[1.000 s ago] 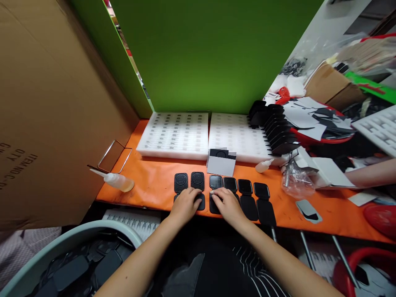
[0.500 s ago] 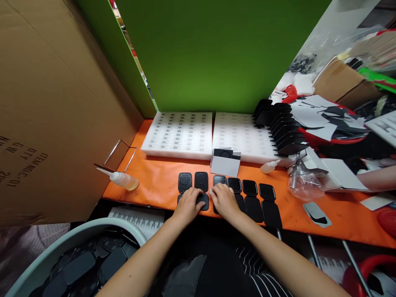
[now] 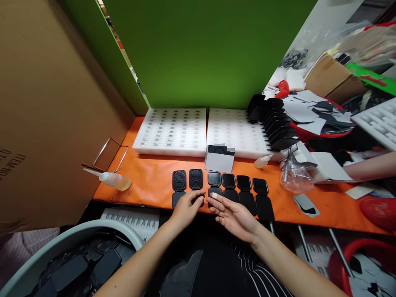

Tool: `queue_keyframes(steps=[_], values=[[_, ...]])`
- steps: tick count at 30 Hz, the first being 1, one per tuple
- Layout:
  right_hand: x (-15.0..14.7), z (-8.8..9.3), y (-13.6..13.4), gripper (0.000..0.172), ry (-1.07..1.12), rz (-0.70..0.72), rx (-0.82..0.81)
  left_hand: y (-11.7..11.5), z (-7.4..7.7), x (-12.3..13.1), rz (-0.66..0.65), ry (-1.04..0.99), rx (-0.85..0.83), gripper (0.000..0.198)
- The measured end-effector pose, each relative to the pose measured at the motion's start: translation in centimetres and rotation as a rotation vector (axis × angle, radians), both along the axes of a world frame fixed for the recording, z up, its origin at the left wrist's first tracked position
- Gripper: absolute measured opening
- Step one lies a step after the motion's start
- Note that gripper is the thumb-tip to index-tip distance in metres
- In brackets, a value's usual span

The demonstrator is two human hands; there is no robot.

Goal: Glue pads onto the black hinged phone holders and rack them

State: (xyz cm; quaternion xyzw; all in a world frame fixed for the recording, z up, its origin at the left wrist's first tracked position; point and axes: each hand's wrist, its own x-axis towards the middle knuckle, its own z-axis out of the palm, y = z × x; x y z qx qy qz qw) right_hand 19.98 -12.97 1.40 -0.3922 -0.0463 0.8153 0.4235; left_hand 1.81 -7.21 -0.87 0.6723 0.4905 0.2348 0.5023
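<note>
I watch first for a snag: the near half of the second black piece from the left lies partly under the left hand, so a careless drag of the fingers could pull it askew or knock its neighbour. The rightmost black piece reaches close to the near edge of the orange tabletop, and I judge that a forearm swinging right could tip it off. A bump to the left bottle, which holds some yellowish liquid, could wet the surface if its nozzle is open.

As for the fingers, I see the left ones bent, with the thumb apart from the forefinger; no object shows in that gap, and I can't tell whether the fingertips touch the piece below. The right hand is turned partly palm-up, its fingers loosely spread with nothing in them and a white wrap near one fingertip. It hovers, as far as I can judge, by the near halves of the third and fourth pieces.
</note>
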Motion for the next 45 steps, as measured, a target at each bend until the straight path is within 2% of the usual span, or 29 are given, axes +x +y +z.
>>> queue_keyframes(steps=[3, 7, 18, 22, 29, 39, 45], values=[[0.0, 0.5, -0.1, 0.031, 0.151, -0.008, -0.053, -1.2, 0.7, 0.9, 0.034, -0.217, -0.186, 0.031], [0.1, 0.9, -0.6, 0.032, 0.258, -0.015, -0.058, -2.0, 1.4, 1.7, 0.067, -0.333, -0.208, 0.031], [0.6, 1.0, -1.2, 0.033, 0.237, -0.015, -0.065, -2.1, 1.7, 1.8, 0.034, -0.168, -0.042, 0.019], [0.6, 0.8, -1.2, 0.034, 0.235, -0.028, -0.119, -2.0, 1.7, 1.5, -0.004, -0.095, 0.035, 0.023], [0.4, 1.5, -1.2, 0.039, 0.259, -0.053, -0.138, -1.9, 1.9, 1.4, 0.047, -0.147, -0.005, 0.03], [0.6, 2.2, -1.5, 0.042, 0.165, -0.024, -0.108, -2.2, 2.8, 1.6, 0.043, -0.07, 0.174, 0.026], [0.6, 2.2, -2.2, 0.046, 0.131, 0.007, -0.032, -2.3, 3.1, 1.5, 0.036, -0.139, 0.143, 0.029]])
